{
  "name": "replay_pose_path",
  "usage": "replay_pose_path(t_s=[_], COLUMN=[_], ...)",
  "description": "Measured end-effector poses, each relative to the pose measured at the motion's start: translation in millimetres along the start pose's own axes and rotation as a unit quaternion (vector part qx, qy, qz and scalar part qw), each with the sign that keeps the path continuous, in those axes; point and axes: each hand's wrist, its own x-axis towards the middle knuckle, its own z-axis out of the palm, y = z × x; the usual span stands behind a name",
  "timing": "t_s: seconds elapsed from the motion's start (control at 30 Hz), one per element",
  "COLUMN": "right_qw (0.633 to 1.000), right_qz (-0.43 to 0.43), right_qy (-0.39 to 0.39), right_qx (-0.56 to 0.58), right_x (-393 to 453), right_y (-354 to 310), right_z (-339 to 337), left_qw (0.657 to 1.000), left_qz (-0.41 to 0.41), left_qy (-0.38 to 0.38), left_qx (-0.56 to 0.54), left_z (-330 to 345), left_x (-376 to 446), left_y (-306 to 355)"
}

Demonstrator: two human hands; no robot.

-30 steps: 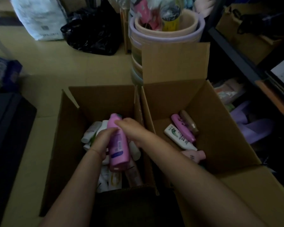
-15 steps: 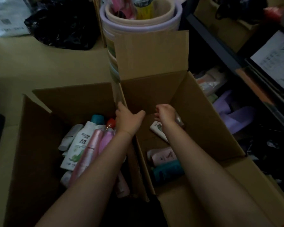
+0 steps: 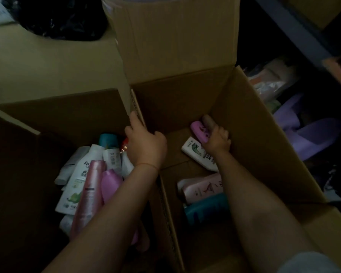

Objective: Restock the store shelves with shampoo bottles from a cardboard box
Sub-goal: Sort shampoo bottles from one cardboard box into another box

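The left hand [image 3: 145,143] grips the wall between two cardboard boxes [image 3: 250,138]; the right hand [image 3: 217,141] holds a purple bottle [image 3: 199,131] in the right one.

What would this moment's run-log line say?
left hand: grips box wall | right hand: grips purple bottle in right box | shelving: not started

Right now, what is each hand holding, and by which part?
Left hand grips the top edge of the cardboard wall between the boxes. Right hand grips the pink bottle at its lower end.
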Motion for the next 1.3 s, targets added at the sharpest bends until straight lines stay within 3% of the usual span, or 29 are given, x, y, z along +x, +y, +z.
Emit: replay_pose_path(t_s=[0.07,0.2,0.37,0.57,0.67,0.9,1.0,1.13,1.3], right_qw=[0.997,0.992,0.992,0.996,0.980,0.962,0.932,0.857,0.775], right_qz=[-0.004,-0.001,-0.017,0.022,0.056,0.051,0.065,0.187,0.179], right_qy=[-0.009,-0.062,-0.041,-0.085,-0.108,-0.129,-0.151,-0.238,-0.273], right_qx=[-0.072,-0.110,-0.120,0.033,0.160,0.236,0.323,0.418,0.541], right_x=[4,10,18,22,18,11,4,-19,-68], right_y=[-2,3,12,22,25,20,8,-10,-35], right_z=[6,21,24,29,36,37,33,22,-12], left_qw=[1.000,1.000,1.000,1.000,1.000,1.000,1.000,1.000,1.000], left_qz=[-0.009,-0.004,0.007,0.012,0.009,-0.001,-0.005,-0.006,-0.014], left_qy=[-0.002,-0.006,-0.006,-0.002,-0.001,0.001,-0.002,-0.012,-0.021], left_qx=[-0.003,-0.006,-0.009,-0.017,-0.014,0.006,0.014,0.017,-0.005], left_z=[3,5,5,5,6,10,10,7,-1], left_x=[1,1,0,-2,-1,-1,-1,-1,-5], left_y=[1,-1,-1,-2,-1,2,3,4,7])
